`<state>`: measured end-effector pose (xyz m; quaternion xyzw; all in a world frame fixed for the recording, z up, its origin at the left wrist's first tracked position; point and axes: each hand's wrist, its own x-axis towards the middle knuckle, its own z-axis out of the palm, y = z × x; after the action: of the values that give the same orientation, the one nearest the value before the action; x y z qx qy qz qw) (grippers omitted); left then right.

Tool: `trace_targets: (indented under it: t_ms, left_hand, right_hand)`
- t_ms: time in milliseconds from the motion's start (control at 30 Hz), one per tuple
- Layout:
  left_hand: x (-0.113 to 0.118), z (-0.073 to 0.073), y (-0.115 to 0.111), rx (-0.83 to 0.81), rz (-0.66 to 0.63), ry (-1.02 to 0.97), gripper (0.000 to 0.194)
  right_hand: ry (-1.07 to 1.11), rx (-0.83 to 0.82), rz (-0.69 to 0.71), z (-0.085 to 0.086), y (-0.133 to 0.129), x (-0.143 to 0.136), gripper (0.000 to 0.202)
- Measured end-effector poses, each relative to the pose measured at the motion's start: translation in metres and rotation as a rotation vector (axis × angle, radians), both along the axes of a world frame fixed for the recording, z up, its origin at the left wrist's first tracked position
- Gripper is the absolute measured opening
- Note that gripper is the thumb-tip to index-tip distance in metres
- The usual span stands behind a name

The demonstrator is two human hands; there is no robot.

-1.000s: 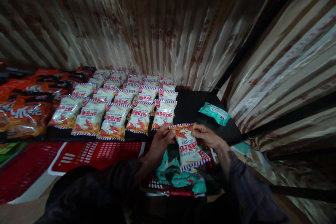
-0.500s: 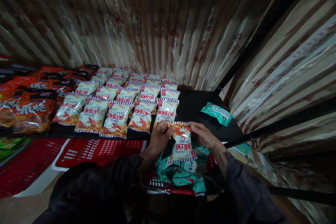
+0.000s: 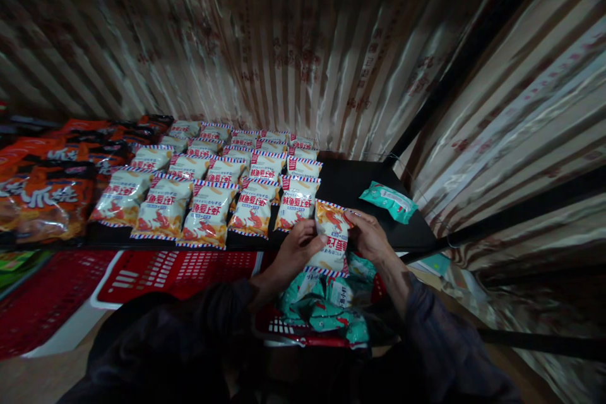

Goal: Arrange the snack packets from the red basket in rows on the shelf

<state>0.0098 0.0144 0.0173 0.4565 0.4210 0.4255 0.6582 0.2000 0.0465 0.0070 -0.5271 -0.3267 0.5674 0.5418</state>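
A white-and-orange snack bag with a striped edge is held over the basket, its printing upside down to me. My left hand is closed on its left side, the thumb against the front. My right hand grips the upper right edge. Behind the bag, rows of matching snack bags lie on the black shelf. Just below my hands, several teal snack bags fill a red basket.
One teal bag lies on the shelf's right end. Orange-and-black bags cover the left part. Below the shelf sit more red baskets. Dark metal posts and striped plastic sheeting enclose the back and right.
Both hands have raised the bag slightly toward the shelf and tilted it. My left hand has slid from its top corner down to its side.
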Motion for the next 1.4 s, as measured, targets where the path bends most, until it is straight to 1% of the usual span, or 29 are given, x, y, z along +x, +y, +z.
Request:
trace_targets:
  t_ms: [133,200,367,467,633,833,1000,1067,1167,1300,1400]
  left_hand:
    - [0.004,-0.007,-0.003,-0.033,-0.060,0.022,0.055]
    - [0.006,-0.009,-0.004,-0.023,-0.059,0.047,0.056]
    - [0.005,-0.015,-0.001,0.121,-0.004,0.176,0.049]
    - [0.004,-0.017,-0.001,0.194,-0.009,0.256,0.047]
    - [0.003,-0.024,-0.001,0.229,-0.020,0.292,0.046]
    - [0.004,-0.030,-0.004,0.220,-0.032,0.251,0.054]
    - [0.006,-0.029,-0.005,0.210,-0.068,0.148,0.053]
    - [0.005,-0.027,-0.006,0.195,-0.076,0.136,0.053]
    - [0.004,-0.021,-0.006,0.161,-0.059,0.170,0.052]
    - [0.002,-0.012,-0.008,0.012,-0.037,0.151,0.053]
    - [0.002,-0.008,-0.009,-0.057,-0.007,0.094,0.054]
  right_hand:
    - [-0.023,0.030,-0.084,0.001,-0.001,0.000,0.038]
    - [-0.026,0.054,-0.093,0.003,-0.003,0.000,0.037]
    - [-0.074,0.079,0.003,0.010,-0.005,0.004,0.039]
    - [-0.099,0.083,0.030,0.011,-0.004,0.009,0.041]
    - [-0.157,0.086,0.090,0.010,-0.003,0.011,0.037]
    - [-0.174,0.133,-0.045,0.006,-0.003,0.004,0.037]
    - [-0.245,0.162,-0.122,0.003,-0.003,0.002,0.036]
    - [-0.233,0.168,-0.151,0.002,-0.003,0.002,0.036]
    - [-0.200,0.173,-0.215,0.001,0.001,0.004,0.037]
    - [-0.120,0.180,-0.327,0.000,0.007,0.007,0.037]
    - [-0.076,0.189,-0.369,0.000,0.009,0.009,0.035]
